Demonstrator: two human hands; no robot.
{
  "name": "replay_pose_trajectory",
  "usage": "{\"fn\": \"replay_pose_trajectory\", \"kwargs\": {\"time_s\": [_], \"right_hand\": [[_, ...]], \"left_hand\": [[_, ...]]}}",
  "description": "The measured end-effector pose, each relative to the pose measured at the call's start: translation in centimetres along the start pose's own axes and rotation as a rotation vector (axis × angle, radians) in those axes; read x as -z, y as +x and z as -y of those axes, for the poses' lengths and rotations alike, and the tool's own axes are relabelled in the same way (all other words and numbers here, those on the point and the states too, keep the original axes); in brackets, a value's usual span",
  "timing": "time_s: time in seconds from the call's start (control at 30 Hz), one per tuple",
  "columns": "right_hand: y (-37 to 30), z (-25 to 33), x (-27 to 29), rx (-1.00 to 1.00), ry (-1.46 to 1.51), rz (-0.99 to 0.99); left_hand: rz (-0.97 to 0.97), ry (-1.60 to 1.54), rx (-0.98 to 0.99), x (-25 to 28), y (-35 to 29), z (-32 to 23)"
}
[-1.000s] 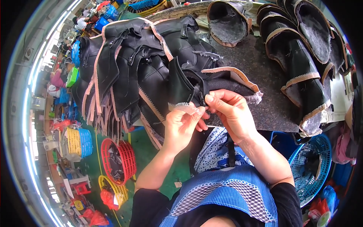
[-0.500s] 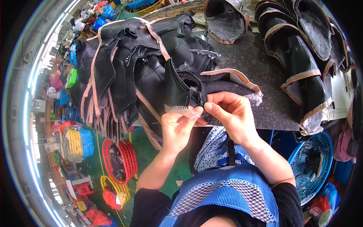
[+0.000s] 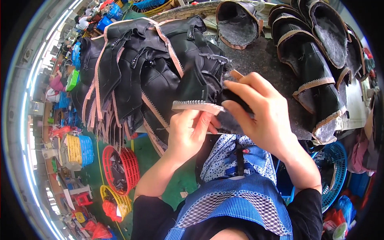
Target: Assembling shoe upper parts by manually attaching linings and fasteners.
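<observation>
In front of me at the table's near edge is a black leather boot upper (image 3: 191, 87) with a pale zigzag-cut edge and an open zip side. My left hand (image 3: 188, 130) pinches its pale edge from below, thumb against the strip. At the upper's right side, my right hand (image 3: 264, 112) has thumb and forefinger apart, with dark material showing between them; whether the fingertips touch it I cannot tell. The back of that hand hides part of the upper.
A heap of black boot uppers (image 3: 132, 68) with pale edge strips fills the table's left. Fleece-lined boot shafts (image 3: 316, 64) are stacked at the right, another fleece-lined shaft (image 3: 238, 26) farther back. Below stand a red basket (image 3: 134, 170), a yellow basket (image 3: 125, 198) and a blue basket (image 3: 340, 172).
My right hand has left the pinch beside my left hand, moved up and right, and spread its fingers. The left hand still grips the pale edge, which now lies flatter.
</observation>
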State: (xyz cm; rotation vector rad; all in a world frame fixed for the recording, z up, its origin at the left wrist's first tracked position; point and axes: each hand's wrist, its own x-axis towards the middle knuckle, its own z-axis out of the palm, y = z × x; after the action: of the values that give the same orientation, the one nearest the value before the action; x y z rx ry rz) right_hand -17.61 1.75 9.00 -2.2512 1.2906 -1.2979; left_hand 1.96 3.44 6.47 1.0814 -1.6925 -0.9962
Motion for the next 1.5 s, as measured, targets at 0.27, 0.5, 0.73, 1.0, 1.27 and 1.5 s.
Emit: {"fn": "replay_pose_trajectory", "kwargs": {"time_s": [0.27,0.5,0.73,1.0,1.27,1.5], "right_hand": [[2.3,-0.1,0.8,0.088,0.19,0.328],[3.4,-0.3,0.7,-0.174,0.526,0.404],[0.9,-1.2,-0.7,-0.375,0.752,0.396],[-1.8,1.3,-1.5,-0.084,0.467,0.231],[-3.9,-3.1,-1.2,-0.337,0.29,0.258],[-2.9,-5.5,-2.2,-0.19,0.835,0.213]], "left_hand": [[0.085,0.0,0.05,1.2,-0.3,-1.4],[0.128,-0.184,0.197,2.6,-0.8,-2.3],[0.169,-0.194,0.21,2.3,-1.7,-1.5],[0.019,-0.036,-0.011,0.5,-2.1,-1.6],[0.371,-0.516,0.362,-0.5,-6.0,1.4],[0.002,-0.835,0.26,-1.4,-6.8,2.3]]}}
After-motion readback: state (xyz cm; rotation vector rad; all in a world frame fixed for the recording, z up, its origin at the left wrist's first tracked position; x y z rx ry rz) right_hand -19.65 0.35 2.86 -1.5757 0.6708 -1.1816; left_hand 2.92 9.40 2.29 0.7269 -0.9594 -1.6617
